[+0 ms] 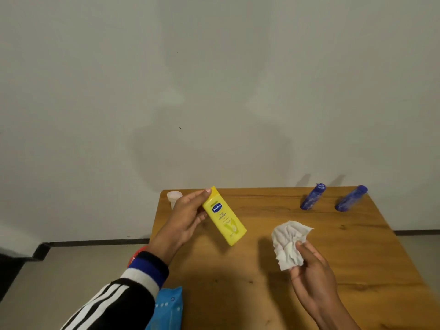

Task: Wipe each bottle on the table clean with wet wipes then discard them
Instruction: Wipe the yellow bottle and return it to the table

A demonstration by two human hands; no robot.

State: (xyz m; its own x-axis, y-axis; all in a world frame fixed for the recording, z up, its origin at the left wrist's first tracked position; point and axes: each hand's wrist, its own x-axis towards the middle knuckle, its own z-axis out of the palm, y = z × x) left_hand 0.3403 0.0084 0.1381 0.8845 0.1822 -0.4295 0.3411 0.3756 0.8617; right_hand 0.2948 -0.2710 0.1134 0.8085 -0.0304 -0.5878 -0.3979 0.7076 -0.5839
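My left hand grips a yellow lotion bottle by its cap end and holds it tilted above the wooden table. A crumpled white wet wipe is pinched in my right hand, a little to the right of the bottle and apart from it. Two blue bottles stand at the table's far right, near the wall. A small pale bottle sits at the far left corner, partly hidden behind my left hand.
A blue pack of wet wipes lies at the table's near left edge, under my left sleeve. Something red shows beside the table behind my left wrist. The wall rises right behind the table; grey floor lies to the left.
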